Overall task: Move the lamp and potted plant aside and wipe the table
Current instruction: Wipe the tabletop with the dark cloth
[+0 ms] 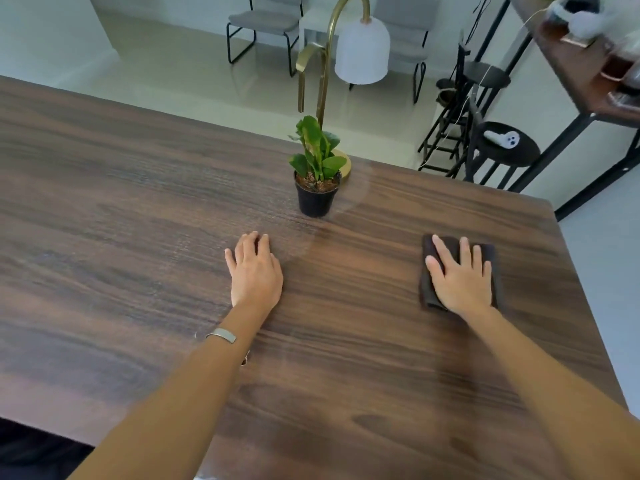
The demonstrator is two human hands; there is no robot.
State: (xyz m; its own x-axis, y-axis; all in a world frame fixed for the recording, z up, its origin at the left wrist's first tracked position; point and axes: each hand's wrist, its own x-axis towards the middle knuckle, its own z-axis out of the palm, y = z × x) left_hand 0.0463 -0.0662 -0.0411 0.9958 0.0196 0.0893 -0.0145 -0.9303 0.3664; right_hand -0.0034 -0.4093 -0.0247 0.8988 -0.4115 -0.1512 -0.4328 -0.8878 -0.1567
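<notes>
Right hand (462, 277) flat, fingers spread, pressing dark folded cloth (429, 289) on table (138, 202). Left hand (254, 271) open, empty. Potted plant (317, 178), lamp (360, 50) near far edge. Wipe with overlapping strokes, steady pressure.

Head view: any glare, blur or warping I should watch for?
Head view: a pale glare patch on the table beside the plant under the lamp; top right corner smeared; table edges bow from the wide lens. Both hands, left and right on the cloth, look sharp.
</notes>
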